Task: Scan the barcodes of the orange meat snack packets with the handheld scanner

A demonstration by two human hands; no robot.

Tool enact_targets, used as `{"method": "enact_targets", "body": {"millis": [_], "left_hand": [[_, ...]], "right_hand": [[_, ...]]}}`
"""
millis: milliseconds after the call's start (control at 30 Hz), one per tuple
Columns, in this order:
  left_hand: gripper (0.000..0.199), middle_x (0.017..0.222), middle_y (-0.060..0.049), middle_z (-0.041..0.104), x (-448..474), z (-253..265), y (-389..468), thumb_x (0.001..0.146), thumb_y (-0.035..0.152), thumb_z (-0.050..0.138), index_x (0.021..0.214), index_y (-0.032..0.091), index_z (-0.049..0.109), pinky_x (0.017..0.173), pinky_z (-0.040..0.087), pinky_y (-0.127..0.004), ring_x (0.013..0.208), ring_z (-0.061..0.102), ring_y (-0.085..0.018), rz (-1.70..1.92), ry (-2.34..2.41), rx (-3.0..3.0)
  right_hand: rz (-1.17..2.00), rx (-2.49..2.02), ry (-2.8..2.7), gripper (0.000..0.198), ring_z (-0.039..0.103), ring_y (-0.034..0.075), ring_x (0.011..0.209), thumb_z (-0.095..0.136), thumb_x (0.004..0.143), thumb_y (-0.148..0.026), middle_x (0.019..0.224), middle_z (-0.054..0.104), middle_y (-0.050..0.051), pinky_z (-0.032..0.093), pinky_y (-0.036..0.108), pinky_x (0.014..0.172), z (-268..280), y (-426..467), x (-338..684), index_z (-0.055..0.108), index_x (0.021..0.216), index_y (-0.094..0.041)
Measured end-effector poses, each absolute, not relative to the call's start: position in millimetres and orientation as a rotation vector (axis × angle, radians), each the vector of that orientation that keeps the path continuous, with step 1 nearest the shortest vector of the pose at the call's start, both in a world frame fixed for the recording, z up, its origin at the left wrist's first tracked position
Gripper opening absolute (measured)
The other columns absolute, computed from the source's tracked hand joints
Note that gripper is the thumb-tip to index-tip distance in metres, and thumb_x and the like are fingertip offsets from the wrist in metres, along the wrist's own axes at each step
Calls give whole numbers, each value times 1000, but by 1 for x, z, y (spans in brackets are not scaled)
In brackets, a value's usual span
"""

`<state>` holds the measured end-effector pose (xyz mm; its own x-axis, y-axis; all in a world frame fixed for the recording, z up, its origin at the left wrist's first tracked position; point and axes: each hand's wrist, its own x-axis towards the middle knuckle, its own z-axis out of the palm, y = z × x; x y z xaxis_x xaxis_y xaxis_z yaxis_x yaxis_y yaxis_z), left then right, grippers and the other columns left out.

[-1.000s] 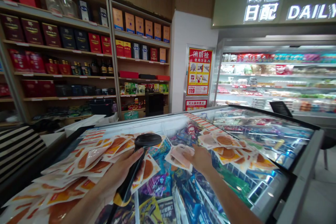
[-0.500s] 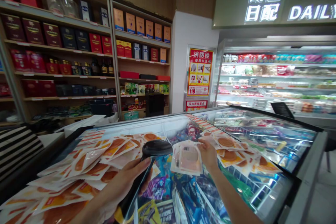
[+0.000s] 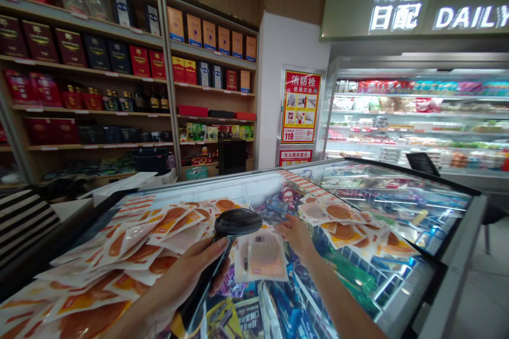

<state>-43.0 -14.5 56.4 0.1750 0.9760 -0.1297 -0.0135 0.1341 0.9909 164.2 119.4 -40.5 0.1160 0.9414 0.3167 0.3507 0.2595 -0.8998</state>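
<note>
My left hand point(image 3: 199, 270) is wrapped round the handle of a black barcode scanner point(image 3: 238, 221), its head pointing to the right. A flat clear-and-white food packet point(image 3: 262, 254) hangs from my right hand point(image 3: 296, 235), pinched at its upper right corner. The packet's barcode side faces up, just beside and below the scanner head. A big pile of similar packets point(image 3: 167, 228) with round orange-brown contents lies on the freezer's glass top to the left. To the right of my right hand lies a smaller group of the same packets point(image 3: 345, 222).
Beneath the glass of the chest freezer point(image 3: 457, 212) are several bagged frozen goods point(image 3: 262, 312). Shelves with boxes and bottles point(image 3: 91, 74) stand behind on the left. A lit open chiller point(image 3: 417, 116) is at the back right, and a striped cloth point(image 3: 26, 222) is at the left edge.
My right hand has moved left with the packet, bringing it closer to the scanner head. The left hand keeps its hold on the scanner, and the view has shifted slightly.
</note>
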Motion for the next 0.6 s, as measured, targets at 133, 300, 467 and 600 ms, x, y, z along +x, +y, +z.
{"method": "enact_targets", "body": {"millis": [133, 300, 467, 600], "left_hand": [[39, 45, 4, 44, -43, 57, -13, 60, 54, 50, 58, 15, 45, 41, 28, -20, 38, 37, -7, 1001, 1111, 1178], [38, 50, 3, 47, -45, 56, -11, 61, 53, 50, 60, 16, 45, 42, 29, -19, 40, 39, -7, 1023, 1159, 1144], [39, 49, 3, 47, -46, 58, -11, 60, 55, 49, 59, 16, 44, 40, 28, -19, 39, 39, -7, 1031, 1187, 1127], [39, 50, 3, 48, -43, 60, -14, 58, 55, 51, 60, 16, 46, 39, 29, -19, 39, 39, -6, 1029, 1182, 1114]], "right_hand": [[555, -1559, -1678, 41, 57, 24, 65, 63, 41, -46, 61, 61, 4, 40, 32, 56, -33, 111, 173, 60, 71, -19], [636, -1592, -1872, 36, 56, 20, 60, 66, 39, -38, 60, 60, 2, 39, 28, 51, -26, 97, 164, 58, 69, -19], [1158, -1322, -1495, 13, 49, 11, 44, 53, 57, -30, 45, 50, -4, 36, 22, 42, -20, 101, 176, 49, 60, -18], [1134, -1092, -1217, 17, 53, 12, 52, 49, 63, -34, 59, 57, -3, 39, 23, 45, -14, 110, 198, 47, 70, -19]]}}
